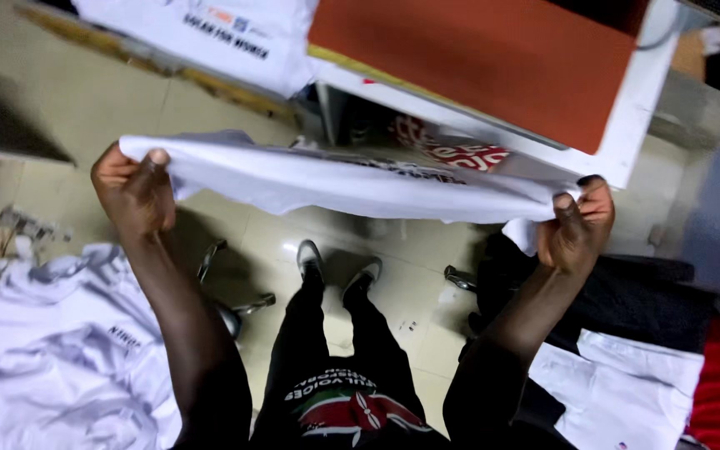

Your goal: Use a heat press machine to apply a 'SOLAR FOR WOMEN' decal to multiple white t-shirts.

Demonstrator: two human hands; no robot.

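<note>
White printed cotton shirt [352, 179] stretched flat btwn both hands: left hand [133, 192] at 9 o'clock, right hand [578, 223] at 3, fingers pinching its edges; orange pad [493, 58] at 12.

White printed garment [352, 179]: soft white fabric, folded over on itself, hanging stretched in a long horizontal band in mid-air above the tiled floor [85, 108]. Its left end is bunching between thumb and fingers of the left hand [133, 190]; its right end is being pinched by the right hand [581, 225]. Dark and red print is showing along the upper edge. The middle is sagging slightly.
</note>
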